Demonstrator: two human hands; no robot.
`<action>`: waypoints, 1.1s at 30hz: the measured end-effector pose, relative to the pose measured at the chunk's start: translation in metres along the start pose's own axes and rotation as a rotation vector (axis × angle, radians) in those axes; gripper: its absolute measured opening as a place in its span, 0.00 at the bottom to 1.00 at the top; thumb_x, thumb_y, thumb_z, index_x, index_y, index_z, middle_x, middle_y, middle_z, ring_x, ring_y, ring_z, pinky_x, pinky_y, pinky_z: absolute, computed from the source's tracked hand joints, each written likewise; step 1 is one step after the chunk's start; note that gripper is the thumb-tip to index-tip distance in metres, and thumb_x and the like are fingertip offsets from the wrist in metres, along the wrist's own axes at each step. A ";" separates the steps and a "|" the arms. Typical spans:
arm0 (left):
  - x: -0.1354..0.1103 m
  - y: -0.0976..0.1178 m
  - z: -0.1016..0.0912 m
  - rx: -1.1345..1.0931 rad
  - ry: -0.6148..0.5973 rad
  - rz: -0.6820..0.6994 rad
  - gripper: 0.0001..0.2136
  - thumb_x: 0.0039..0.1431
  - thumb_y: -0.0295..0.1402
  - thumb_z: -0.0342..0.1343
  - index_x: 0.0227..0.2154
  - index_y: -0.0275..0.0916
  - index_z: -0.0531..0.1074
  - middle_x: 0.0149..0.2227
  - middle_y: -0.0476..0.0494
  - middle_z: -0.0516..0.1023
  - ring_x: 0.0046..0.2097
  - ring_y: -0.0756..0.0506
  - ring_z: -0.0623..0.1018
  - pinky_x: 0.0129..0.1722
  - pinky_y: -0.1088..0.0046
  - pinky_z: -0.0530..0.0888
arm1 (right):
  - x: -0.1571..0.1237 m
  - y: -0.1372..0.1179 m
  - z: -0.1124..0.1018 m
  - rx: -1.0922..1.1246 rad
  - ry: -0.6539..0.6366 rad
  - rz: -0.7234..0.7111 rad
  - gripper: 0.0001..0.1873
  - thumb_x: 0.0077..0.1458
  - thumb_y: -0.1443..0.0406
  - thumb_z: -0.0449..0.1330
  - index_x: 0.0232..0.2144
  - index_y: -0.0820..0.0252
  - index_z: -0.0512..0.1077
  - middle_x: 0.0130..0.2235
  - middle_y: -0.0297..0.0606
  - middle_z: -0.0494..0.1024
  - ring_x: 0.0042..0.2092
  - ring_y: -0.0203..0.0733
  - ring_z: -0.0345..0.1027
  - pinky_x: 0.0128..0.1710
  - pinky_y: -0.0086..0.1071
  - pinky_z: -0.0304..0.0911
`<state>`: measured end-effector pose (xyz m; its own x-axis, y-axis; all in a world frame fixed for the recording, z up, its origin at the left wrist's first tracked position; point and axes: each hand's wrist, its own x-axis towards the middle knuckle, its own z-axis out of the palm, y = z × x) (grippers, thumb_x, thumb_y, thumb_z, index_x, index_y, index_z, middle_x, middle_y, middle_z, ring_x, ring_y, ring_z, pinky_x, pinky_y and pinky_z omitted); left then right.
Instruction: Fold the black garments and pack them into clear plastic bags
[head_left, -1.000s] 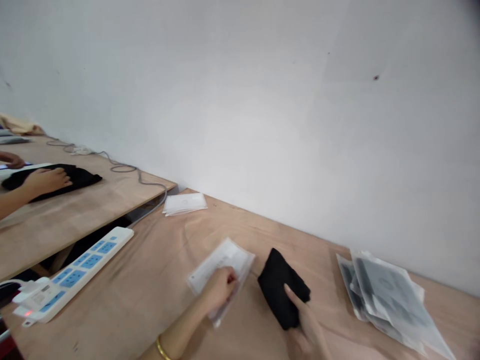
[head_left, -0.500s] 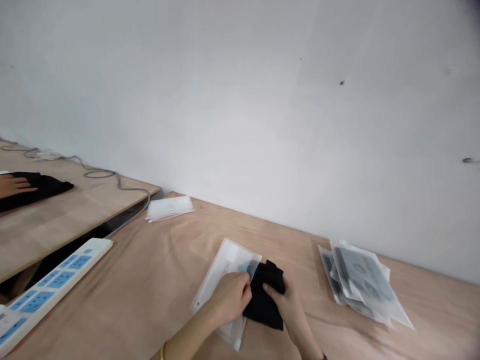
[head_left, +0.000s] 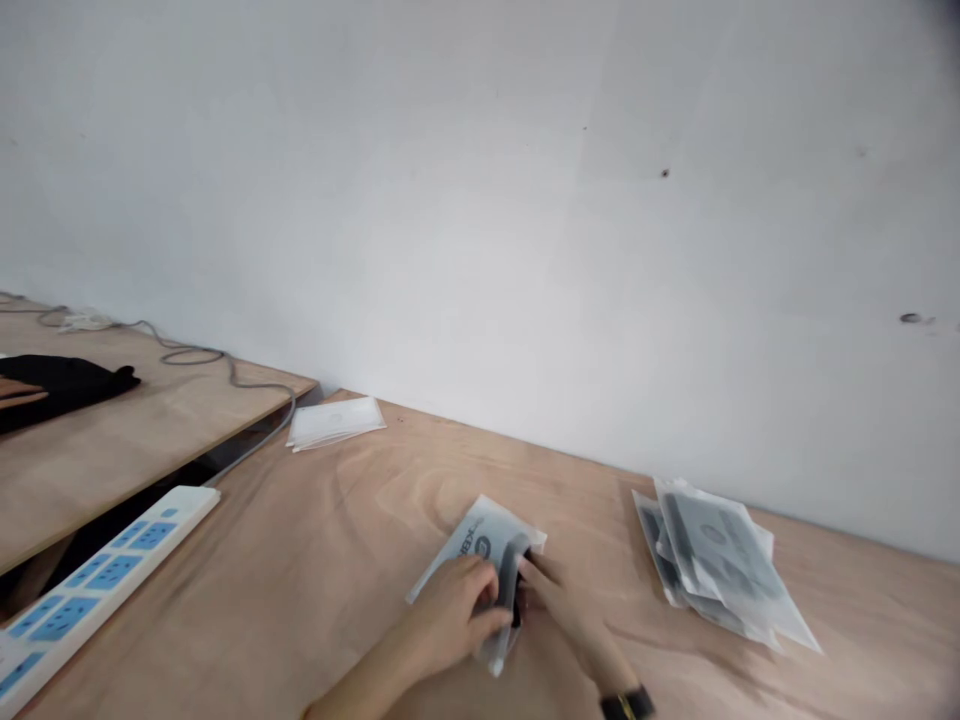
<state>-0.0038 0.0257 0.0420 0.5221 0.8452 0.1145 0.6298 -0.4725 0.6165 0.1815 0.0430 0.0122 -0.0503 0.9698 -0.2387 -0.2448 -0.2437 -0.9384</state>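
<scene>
A frosted plastic zip bag (head_left: 491,522) with dark printed lettering lies slanted on the wooden table before me. My left hand (head_left: 454,612) is closed on the bag near its open end, thumb and fingers bent over the plastic. Most of a folded black cloth (head_left: 517,608) shows dimly through the bag, and a dark strip sticks out at the mouth. At that mouth, my right hand (head_left: 562,605) has its fingers on the cloth, with the fingertips partly hidden and slightly blurred.
To the right lies a pile of filled frosted bags (head_left: 720,550). Flat white bags (head_left: 337,422) rest at the back left. A power strip (head_left: 112,580) runs along the left edge, near a grey cable (head_left: 259,385). Another person's hand (head_left: 19,392) touches black cloth (head_left: 79,380) on the adjoining table.
The black cloth, mostly outside the bag before, is now largely inside it. My right hand has moved left to the bag's mouth. The view has shifted slightly.
</scene>
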 end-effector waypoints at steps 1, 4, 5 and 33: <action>-0.010 -0.006 0.001 0.027 -0.022 0.039 0.12 0.51 0.40 0.62 0.33 0.41 0.68 0.38 0.50 0.73 0.40 0.45 0.71 0.38 0.73 0.63 | -0.007 0.002 -0.012 -0.067 0.005 0.019 0.16 0.32 0.54 0.69 0.20 0.60 0.74 0.16 0.31 0.71 0.21 0.38 0.66 0.20 0.28 0.61; -0.034 -0.020 0.015 0.165 -0.049 0.210 0.15 0.49 0.38 0.65 0.38 0.43 0.69 0.41 0.50 0.73 0.43 0.44 0.69 0.43 0.69 0.60 | -0.033 0.024 -0.035 -0.338 0.103 0.139 0.19 0.36 0.49 0.64 0.14 0.58 0.70 0.13 0.32 0.69 0.14 0.33 0.57 0.14 0.26 0.51; -0.038 -0.023 0.022 0.214 -0.035 0.262 0.11 0.53 0.36 0.62 0.37 0.42 0.69 0.40 0.50 0.73 0.42 0.44 0.69 0.43 0.68 0.60 | -0.041 0.034 -0.037 -0.383 0.113 0.168 0.20 0.38 0.48 0.62 0.13 0.58 0.70 0.13 0.33 0.69 0.14 0.33 0.57 0.13 0.26 0.50; -0.049 -0.024 0.026 0.137 0.121 0.519 0.14 0.62 0.27 0.39 0.28 0.42 0.69 0.29 0.47 0.76 0.34 0.48 0.72 0.44 0.67 0.63 | -0.036 0.053 -0.036 -0.149 0.315 0.040 0.26 0.39 0.41 0.59 0.16 0.56 0.63 0.16 0.28 0.64 0.17 0.30 0.54 0.16 0.25 0.50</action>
<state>-0.0300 -0.0112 0.0014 0.7194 0.5111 0.4703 0.3805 -0.8565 0.3488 0.2051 -0.0049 -0.0380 0.2498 0.9142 -0.3191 -0.1034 -0.3025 -0.9475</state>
